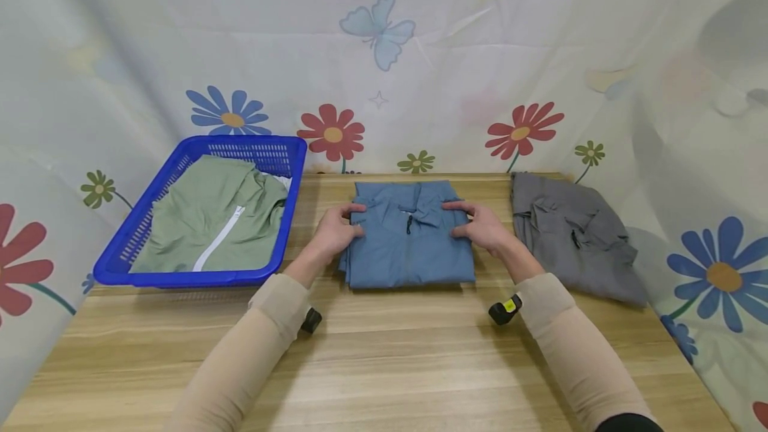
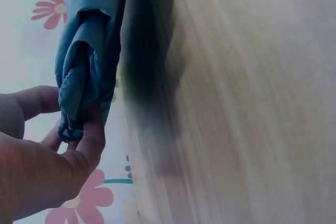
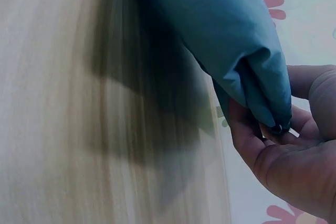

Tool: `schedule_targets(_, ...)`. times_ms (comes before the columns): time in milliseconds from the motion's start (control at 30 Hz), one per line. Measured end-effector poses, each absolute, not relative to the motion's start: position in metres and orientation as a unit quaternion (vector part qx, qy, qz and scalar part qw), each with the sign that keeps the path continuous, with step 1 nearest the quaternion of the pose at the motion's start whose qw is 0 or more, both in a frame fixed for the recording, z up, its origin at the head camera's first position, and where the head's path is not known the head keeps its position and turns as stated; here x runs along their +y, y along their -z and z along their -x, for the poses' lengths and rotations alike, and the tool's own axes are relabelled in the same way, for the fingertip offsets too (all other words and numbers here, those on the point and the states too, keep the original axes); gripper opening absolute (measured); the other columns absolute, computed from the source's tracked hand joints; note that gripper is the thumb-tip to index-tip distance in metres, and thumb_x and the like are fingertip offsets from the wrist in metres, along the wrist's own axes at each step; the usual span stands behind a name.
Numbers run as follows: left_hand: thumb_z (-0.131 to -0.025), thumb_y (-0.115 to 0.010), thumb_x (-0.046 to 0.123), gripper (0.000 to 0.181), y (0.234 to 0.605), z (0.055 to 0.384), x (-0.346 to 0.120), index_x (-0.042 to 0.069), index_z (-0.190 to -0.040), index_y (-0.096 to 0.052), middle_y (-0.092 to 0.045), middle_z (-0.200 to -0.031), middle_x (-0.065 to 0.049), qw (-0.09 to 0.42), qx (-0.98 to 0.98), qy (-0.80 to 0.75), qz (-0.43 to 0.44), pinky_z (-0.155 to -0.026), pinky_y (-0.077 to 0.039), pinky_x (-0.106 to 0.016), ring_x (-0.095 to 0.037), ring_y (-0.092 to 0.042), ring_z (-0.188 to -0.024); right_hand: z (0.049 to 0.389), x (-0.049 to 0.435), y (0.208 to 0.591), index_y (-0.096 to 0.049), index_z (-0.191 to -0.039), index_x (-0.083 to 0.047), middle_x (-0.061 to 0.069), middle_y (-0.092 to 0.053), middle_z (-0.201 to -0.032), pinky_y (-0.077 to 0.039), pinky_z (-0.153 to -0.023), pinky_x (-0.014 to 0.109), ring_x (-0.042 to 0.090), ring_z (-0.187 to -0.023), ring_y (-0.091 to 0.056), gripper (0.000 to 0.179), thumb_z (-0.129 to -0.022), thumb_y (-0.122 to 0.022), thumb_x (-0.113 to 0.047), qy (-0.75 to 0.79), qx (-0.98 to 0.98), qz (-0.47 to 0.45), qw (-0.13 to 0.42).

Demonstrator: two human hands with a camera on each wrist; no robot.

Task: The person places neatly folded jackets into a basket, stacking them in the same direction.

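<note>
Beige sleeves [image 1: 573,342] reach in from 7 and 5 o'clock. My left hand [image 1: 337,228] pinches the folded shirt [image 1: 411,259] at its 9 o'clock edge, my right hand [image 1: 485,227] at 3, fingers curled under. Shirt between both grips, over the table [image 1: 408,359]. Blue, layers bunched at the sides; collar [image 1: 431,215] toward 12, dark zip pull [image 1: 409,224] beside it.

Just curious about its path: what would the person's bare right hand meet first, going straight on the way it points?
The folded blue fabric garment, which the right hand grips at its edge; beyond it, probably the left hand, though depth is unclear.
</note>
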State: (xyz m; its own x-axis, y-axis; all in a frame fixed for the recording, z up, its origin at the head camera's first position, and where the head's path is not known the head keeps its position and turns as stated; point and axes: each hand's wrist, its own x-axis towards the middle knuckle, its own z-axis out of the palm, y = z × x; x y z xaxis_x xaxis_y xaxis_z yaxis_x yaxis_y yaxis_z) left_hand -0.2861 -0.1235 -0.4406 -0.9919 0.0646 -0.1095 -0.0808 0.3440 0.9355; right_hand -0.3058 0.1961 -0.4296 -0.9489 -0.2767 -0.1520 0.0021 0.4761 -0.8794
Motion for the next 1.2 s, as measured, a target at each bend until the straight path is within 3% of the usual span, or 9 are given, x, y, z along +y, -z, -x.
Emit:
schedule_targets(100,-0.089,-0.066,-0.007,0.050,0.437,0.283,-0.124,0.005,-0.137,-0.064,-0.054,-0.123,-0.017,0.060,0.815,-0.576,0.001,-0.064,-0.041,-0.030,-0.016,-0.044,-0.069,0.303,0.195,0.425,-0.058,-0.147,-0.010,0.022,-0.020,-0.166,-0.039,-0.104,0.051,0.038,-0.146,-0.029,0.058,-0.092,-0.068,0.004,0.505,0.849,0.080,0.136)
schedule_targets(400,-0.088,-0.067,-0.007,0.051,0.427,0.276,-0.131,0.003,-0.138,-0.063,-0.055,-0.127,-0.021,0.049,0.822,-0.567,-0.026,-0.072,-0.047,-0.030,-0.024,-0.055,-0.090,0.299,0.194,0.415,-0.058,-0.147,-0.010,0.021,-0.024,-0.165,-0.041,-0.102,0.049,0.036,-0.148,-0.027,0.058,-0.092,-0.068,0.004,0.502,0.850,0.092,0.127)
schedule_targets(533,-0.091,-0.068,-0.005,0.051,0.422,0.271,-0.137,0.004,-0.140,-0.061,-0.053,-0.131,-0.021,0.054,0.814,-0.577,-0.035,-0.079,-0.049,-0.033,-0.026,-0.055,-0.093,0.296,0.191,0.408,-0.058,-0.147,-0.011,0.020,-0.025,-0.165,-0.040,-0.107,0.052,0.036,-0.148,-0.028,0.058,-0.092,-0.068,0.003,0.504,0.849,0.095,0.126)
schedule_targets(767,-0.090,-0.072,-0.003,0.055,0.410,0.261,-0.152,0.009,-0.143,-0.060,-0.049,-0.142,-0.016,0.071,0.799,-0.596,-0.028,-0.094,-0.048,-0.040,-0.030,-0.056,-0.108,0.291,0.182,0.395,-0.059,-0.146,-0.013,0.020,-0.031,-0.162,-0.043,-0.101,0.048,0.035,-0.140,-0.038,0.058,-0.091,-0.068,0.002,0.502,0.850,0.110,0.117)
schedule_targets(1200,-0.088,-0.073,-0.006,0.062,0.386,0.252,-0.175,0.005,-0.147,-0.056,-0.049,-0.146,-0.017,0.067,0.792,-0.607,-0.034,-0.093,-0.049,-0.035,-0.029,-0.057,-0.112,0.288,0.163,0.371,-0.057,-0.148,-0.012,0.016,-0.027,-0.165,-0.045,-0.103,0.050,0.033,-0.143,-0.038,0.059,-0.092,-0.067,0.003,0.527,0.829,0.136,0.127)
